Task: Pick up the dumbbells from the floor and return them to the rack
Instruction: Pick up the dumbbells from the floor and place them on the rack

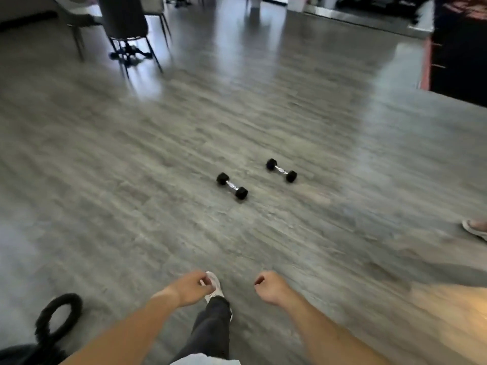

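Two small hex dumbbells lie on the grey plank floor [131, 159], well ahead of the person. Nearer dumbbell [232, 186] left of centre; farther dumbbell [281, 170] to its right. They lie near each other, not touching, roughly parallel, chrome handles angled down to the right, black heads at each end.

Left hand [191, 287] and right hand [270, 285] are both low in the view, forearms extended, fingers loosely curled inward, holding nothing. One foot in a pale shoe [214, 285] is stepped forward just beside the left hand. Frame is blurred.

Step in hand, as judged: the approach. Neither dumbbell is lifted; both hands are well short of them.

No rack can be made out. A dark cabinet-like unit [458, 54] stands at far right and a chair [123, 19] at upper left. Another person's foot [475, 229] shows at the right edge. A black furry ring [59, 316] sits at lower left.

Next move likely calls for closing the gap, bending or crouching, and opening each hand to wrap a chrome handle between the heads, one dumbbell per hand. The hex heads should keep them from rolling as the hands come in.
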